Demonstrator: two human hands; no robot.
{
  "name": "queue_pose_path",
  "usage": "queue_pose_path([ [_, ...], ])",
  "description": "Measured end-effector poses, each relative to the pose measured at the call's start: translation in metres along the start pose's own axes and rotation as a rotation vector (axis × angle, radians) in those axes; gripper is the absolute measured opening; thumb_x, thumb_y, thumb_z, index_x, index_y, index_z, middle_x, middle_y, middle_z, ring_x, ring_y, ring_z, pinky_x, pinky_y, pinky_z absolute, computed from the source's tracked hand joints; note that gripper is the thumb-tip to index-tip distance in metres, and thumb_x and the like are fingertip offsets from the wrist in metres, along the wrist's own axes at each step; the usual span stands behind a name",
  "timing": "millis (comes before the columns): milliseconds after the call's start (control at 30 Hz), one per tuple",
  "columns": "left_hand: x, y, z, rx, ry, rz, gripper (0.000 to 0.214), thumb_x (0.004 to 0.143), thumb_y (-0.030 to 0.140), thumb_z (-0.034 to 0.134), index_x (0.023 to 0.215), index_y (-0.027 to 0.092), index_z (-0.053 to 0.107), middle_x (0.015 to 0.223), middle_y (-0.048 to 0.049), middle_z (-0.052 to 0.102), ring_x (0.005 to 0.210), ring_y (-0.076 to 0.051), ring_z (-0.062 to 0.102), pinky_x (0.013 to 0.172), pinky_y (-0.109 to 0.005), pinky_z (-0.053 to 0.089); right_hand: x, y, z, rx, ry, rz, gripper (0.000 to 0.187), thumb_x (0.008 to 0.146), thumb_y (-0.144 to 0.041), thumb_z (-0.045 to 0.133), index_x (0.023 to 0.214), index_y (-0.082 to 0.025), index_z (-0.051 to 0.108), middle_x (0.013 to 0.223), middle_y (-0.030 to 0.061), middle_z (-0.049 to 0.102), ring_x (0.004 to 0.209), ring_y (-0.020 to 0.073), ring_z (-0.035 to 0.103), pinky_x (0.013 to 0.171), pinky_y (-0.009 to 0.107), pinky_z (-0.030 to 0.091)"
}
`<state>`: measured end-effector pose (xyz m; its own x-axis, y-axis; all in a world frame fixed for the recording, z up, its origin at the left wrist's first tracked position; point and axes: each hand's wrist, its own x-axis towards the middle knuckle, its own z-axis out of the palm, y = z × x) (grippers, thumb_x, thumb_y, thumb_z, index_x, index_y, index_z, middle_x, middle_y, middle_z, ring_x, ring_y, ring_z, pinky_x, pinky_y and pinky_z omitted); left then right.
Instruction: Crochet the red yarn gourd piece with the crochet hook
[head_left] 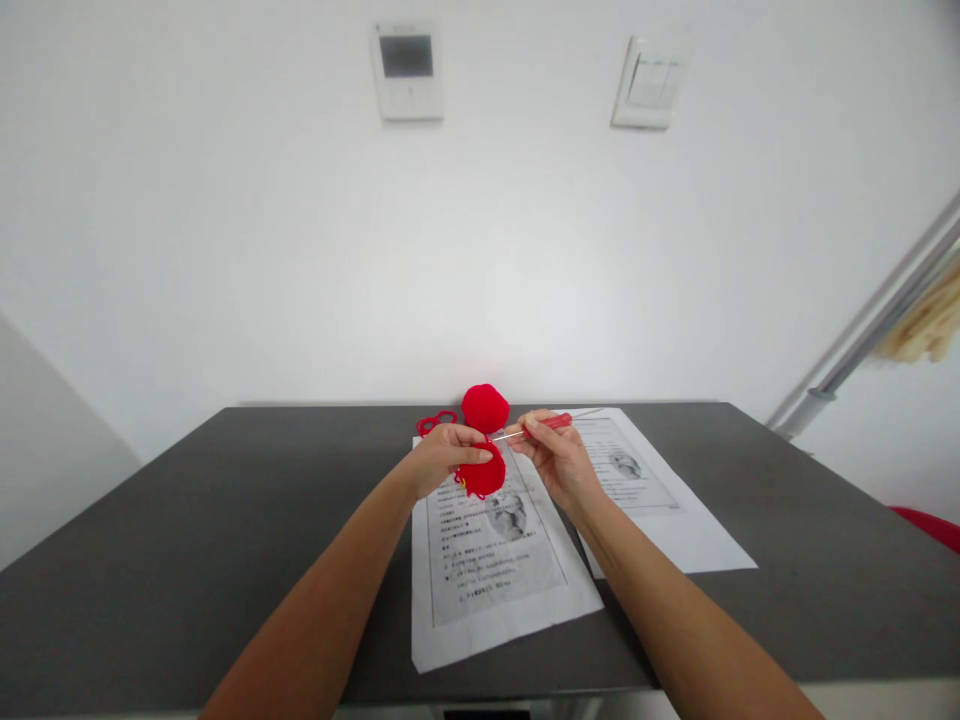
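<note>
Red crochet piece (pixel 481 478) at centre frame, pinched in the closed fingers of the left hand (pixel 442 458), above a printed sheet (pixel 495 575). Red-handled crochet hook (pixel 536 427) gripped by right hand (pixel 559 460) fingers — tip toward the piece. Behind, a red yarn ball (pixel 485 407) on the bench (pixel 187 530); second sheet (pixel 675 520) further right.

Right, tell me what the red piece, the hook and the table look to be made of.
Red piece, pinched in the left hand: soft matte yarn, likely crocheted, going by its fuzzy outline. Hook in the right hand: thin shiny shaft, probably metal, with a red handle that looks plastic. Table: dark grey, smooth matte top; stone or laminate, cannot tell.
</note>
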<state>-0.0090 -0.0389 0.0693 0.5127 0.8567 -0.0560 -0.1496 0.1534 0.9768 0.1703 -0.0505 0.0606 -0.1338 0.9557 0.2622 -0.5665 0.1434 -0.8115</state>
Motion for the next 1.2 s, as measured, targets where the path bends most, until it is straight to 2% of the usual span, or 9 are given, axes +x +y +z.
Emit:
queue_pose_path([
  [133,0.0,-0.001,-0.001,-0.031,0.026,0.005,0.027,0.051,0.026,0.084,0.069,0.01,0.071,0.061,-0.0026,0.066,0.054,-0.009,0.053,0.057,-0.023,0.036,-0.005,-0.002,0.004,-0.097,-0.101,-0.032,0.017,0.072,-0.033,0.075,0.07,-0.019,0.066,0.073,0.0027,0.073,0.063,0.0151,0.068,0.062,0.027,0.057],
  [233,0.001,-0.001,-0.003,-0.028,0.048,0.002,0.03,0.05,0.029,0.084,0.069,0.01,0.071,0.061,-0.0029,0.066,0.054,-0.009,0.054,0.057,-0.023,0.036,-0.008,-0.003,0.003,-0.25,-0.181,-0.122,0.009,0.077,-0.029,0.071,0.076,-0.02,0.068,0.084,0.0039,0.074,0.075,0.0165,0.069,0.073,0.031,0.056],
  [333,0.001,0.0,-0.003,-0.026,0.07,0.011,0.031,0.049,0.032,0.084,0.067,0.01,0.07,0.06,-0.0026,0.066,0.053,-0.009,0.054,0.056,-0.023,0.036,-0.009,-0.006,-0.001,-0.492,-0.235,-0.31,0.004,0.08,-0.024,0.067,0.083,-0.022,0.069,0.091,0.0042,0.073,0.086,0.0178,0.068,0.082,0.034,0.054],
  [500,-0.001,0.003,0.001,-0.009,0.048,0.003,0.031,0.053,0.032,0.083,0.071,0.01,0.071,0.065,-0.0042,0.068,0.058,-0.011,0.056,0.062,-0.024,0.04,-0.009,-0.012,-0.005,-0.874,-0.369,-0.714,0.018,0.085,-0.015,0.06,0.098,-0.023,0.068,0.1,0.0074,0.072,0.095,0.019,0.066,0.085,0.036,0.053],
  [633,-0.002,0.003,0.003,-0.002,0.035,0.005,0.029,0.055,0.032,0.082,0.07,0.01,0.07,0.066,-0.0046,0.069,0.059,-0.011,0.057,0.063,-0.025,0.042,-0.008,-0.013,-0.008,-0.974,-0.382,-0.841,0.023,0.087,-0.011,0.056,0.104,-0.024,0.066,0.107,0.0089,0.07,0.099,0.0194,0.065,0.086,0.037,0.053],
  [733,-0.001,0.002,0.004,0.018,0.012,0.008,0.03,0.056,0.032,0.082,0.073,0.01,0.071,0.067,-0.0058,0.07,0.061,-0.013,0.06,0.066,-0.027,0.045,-0.007,-0.011,-0.011,-0.981,-0.327,-0.821,0.022,0.087,-0.012,0.057,0.103,-0.024,0.066,0.107,0.0085,0.07,0.099,0.0196,0.065,0.087,0.038,0.052],
  [967,0.002,0.0,0.004,0.043,0.024,0.053,0.032,0.054,0.031,0.083,0.077,0.011,0.072,0.07,-0.0056,0.072,0.062,-0.015,0.063,0.069,-0.029,0.048,-0.005,-0.001,-0.014,-0.79,-0.218,-0.548,0.016,0.087,-0.02,0.059,0.099,-0.025,0.068,0.104,0.0049,0.071,0.1,0.0195,0.065,0.092,0.036,0.05],
  [1100,0.001,0.001,0.006,0.078,0.026,0.077,0.036,0.055,0.029,0.082,0.085,0.012,0.073,0.074,-0.0053,0.073,0.068,-0.016,0.064,0.073,-0.03,0.047,-0.004,0.001,-0.013,-0.689,-0.165,-0.469,0.01,0.085,-0.022,0.062,0.09,-0.026,0.069,0.096,0.0025,0.072,0.094,0.018,0.066,0.088,0.034,0.051],
  [1200,0.002,0.001,0.006,0.081,0.077,0.107,0.036,0.054,0.027,0.083,0.085,0.013,0.073,0.077,-0.0053,0.073,0.074,-0.017,0.065,0.078,-0.031,0.047,-0.004,-0.001,-0.012,-0.663,-0.135,-0.414,0.008,0.083,-0.025,0.064,0.088,-0.026,0.07,0.092,0.0024,0.072,0.09,0.0181,0.067,0.085,0.034,0.052],
])
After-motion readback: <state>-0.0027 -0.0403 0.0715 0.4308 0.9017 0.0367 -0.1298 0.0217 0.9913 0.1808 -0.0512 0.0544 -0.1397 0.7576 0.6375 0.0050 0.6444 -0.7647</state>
